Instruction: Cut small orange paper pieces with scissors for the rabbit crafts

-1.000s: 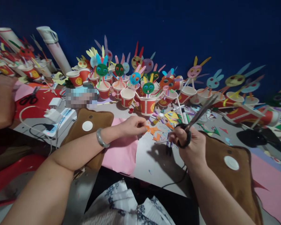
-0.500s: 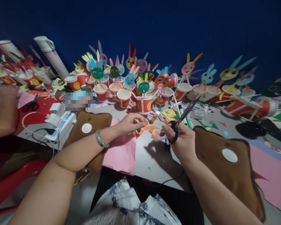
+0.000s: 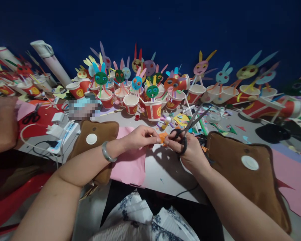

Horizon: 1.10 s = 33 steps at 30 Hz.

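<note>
My right hand is closed on a pair of scissors, with black handles round the fingers. The slightly parted blades point up and away from me. Its thumb and fingertips reach toward my left hand, whose fingers are pinched together. Anything in that pinch is too small to make out. Orange paper scraps show between the fingertips of both hands, partly hidden by them. Under my left wrist lies a sheet of pink paper. A glue bottle stands just beyond the scraps.
Several red-and-white paper cups with paper rabbit faces line the back. Brown cushion-like pads flank my arms. A power strip with cables lies left, near another person's arm and black scissors. Markers and paper bits lie behind my right hand.
My right hand has moved left and down with the scissors, bringing its fingertips close to my left hand. My left hand has shifted slightly right and toward me. The view has turned a little.
</note>
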Motion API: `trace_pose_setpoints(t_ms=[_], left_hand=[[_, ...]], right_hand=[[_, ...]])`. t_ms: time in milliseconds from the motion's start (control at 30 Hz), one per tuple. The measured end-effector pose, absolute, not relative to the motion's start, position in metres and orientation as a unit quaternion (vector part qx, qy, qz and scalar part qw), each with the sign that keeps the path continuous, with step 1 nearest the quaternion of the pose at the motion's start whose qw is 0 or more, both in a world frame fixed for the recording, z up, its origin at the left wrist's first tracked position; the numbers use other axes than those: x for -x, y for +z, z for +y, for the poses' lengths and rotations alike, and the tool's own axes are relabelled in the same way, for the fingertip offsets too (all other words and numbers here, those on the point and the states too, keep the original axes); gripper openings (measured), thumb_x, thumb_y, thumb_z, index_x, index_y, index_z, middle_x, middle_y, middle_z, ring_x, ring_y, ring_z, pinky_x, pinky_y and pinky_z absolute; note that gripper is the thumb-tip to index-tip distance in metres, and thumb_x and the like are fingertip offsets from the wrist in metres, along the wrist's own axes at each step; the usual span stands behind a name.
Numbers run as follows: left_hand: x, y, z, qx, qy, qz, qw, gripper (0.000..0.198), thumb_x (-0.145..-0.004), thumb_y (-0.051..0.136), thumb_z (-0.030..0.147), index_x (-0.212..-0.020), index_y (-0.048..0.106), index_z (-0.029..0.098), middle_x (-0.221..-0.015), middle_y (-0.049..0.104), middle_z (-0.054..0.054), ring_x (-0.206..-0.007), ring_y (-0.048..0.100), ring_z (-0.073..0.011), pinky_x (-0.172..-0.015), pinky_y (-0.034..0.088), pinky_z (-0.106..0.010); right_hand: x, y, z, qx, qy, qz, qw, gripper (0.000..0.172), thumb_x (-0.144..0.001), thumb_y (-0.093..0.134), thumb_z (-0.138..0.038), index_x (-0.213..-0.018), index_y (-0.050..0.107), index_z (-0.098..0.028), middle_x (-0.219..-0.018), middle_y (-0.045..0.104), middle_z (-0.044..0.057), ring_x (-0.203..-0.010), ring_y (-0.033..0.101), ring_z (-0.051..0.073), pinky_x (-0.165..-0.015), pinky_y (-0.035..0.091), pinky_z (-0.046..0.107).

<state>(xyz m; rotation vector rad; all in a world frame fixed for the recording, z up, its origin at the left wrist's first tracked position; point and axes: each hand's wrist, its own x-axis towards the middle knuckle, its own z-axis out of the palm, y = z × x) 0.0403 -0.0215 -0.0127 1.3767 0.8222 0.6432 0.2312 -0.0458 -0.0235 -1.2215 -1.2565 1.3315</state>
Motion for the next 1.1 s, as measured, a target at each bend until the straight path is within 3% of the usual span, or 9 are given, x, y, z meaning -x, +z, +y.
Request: trace_pose_setpoints(t_ms=[167, 400, 667, 833, 967, 1100], left_hand=[[-0.041, -0.019, -0.020, -0.559, 0.316, 0.376, 0.668, 0.043, -0.091, 0.044, 0.046, -0.074, 0.062, 0.011, -0.053, 0.054, -0.002, -0.044, 0.049, -0.0076, -0.043, 0.031, -0.020], [-0.039, -0.014, -0.020, -0.609, 0.290, 0.344, 0.653, 0.024, -0.074, 0.071, 0.032, -0.078, 0.061, 0.011, -0.068, 0.058, 0.000, -0.054, 0.051, -0.0055, -0.048, 0.038, -0.018], [-0.040, -0.015, -0.020, -0.635, 0.280, 0.329, 0.641, 0.020, -0.074, 0.070, 0.027, -0.071, 0.060, 0.010, -0.063, 0.057, 0.000, -0.056, 0.050, -0.0063, -0.052, 0.040, -0.020], [-0.036, -0.012, -0.021, -0.599, 0.340, 0.345, 0.637, 0.019, -0.077, 0.068, 0.028, -0.074, 0.060, 0.011, -0.064, 0.058, -0.001, -0.056, 0.053, -0.0075, -0.052, 0.041, -0.020], [-0.035, -0.008, -0.023, -0.560, 0.406, 0.340, 0.637, 0.020, -0.079, 0.067, 0.029, -0.075, 0.057, 0.013, -0.064, 0.059, 0.000, -0.057, 0.056, -0.0086, -0.053, 0.044, -0.021], [-0.037, -0.004, -0.026, -0.534, 0.449, 0.315, 0.644, 0.022, -0.079, 0.067, 0.028, -0.071, 0.055, 0.012, -0.061, 0.059, 0.000, -0.058, 0.057, -0.0097, -0.055, 0.045, -0.022]], right_hand=[[-0.231, -0.023, -0.043, 0.482, 0.576, -0.473, 0.460, 0.036, -0.057, 0.086, -0.034, -0.074, 0.058, -0.018, -0.062, 0.057, -0.004, -0.053, 0.049, 0.009, -0.049, 0.035, 0.022], [-0.231, -0.026, -0.043, 0.496, 0.583, -0.479, 0.431, 0.042, -0.052, 0.087, -0.035, -0.075, 0.056, -0.019, -0.063, 0.059, -0.003, -0.051, 0.049, 0.010, -0.048, 0.035, 0.023], [-0.230, -0.024, -0.046, 0.487, 0.562, -0.500, 0.444, 0.036, -0.060, 0.083, -0.037, -0.076, 0.057, -0.018, -0.063, 0.056, -0.003, -0.052, 0.046, 0.009, -0.048, 0.033, 0.022], [-0.233, -0.019, -0.048, 0.484, 0.490, -0.578, 0.437, 0.036, -0.073, 0.072, -0.052, -0.080, 0.059, -0.019, -0.065, 0.057, -0.001, -0.053, 0.045, 0.011, -0.049, 0.035, 0.025], [-0.232, -0.018, -0.050, 0.440, 0.465, -0.669, 0.379, 0.045, -0.072, 0.068, -0.061, -0.082, 0.060, -0.018, -0.079, 0.064, 0.005, -0.072, 0.056, 0.019, -0.063, 0.043, 0.029], [-0.228, -0.022, -0.051, 0.439, 0.485, -0.691, 0.305, 0.049, -0.072, 0.064, -0.065, -0.080, 0.056, -0.017, -0.075, 0.060, 0.005, -0.067, 0.052, 0.017, -0.058, 0.040, 0.029]])
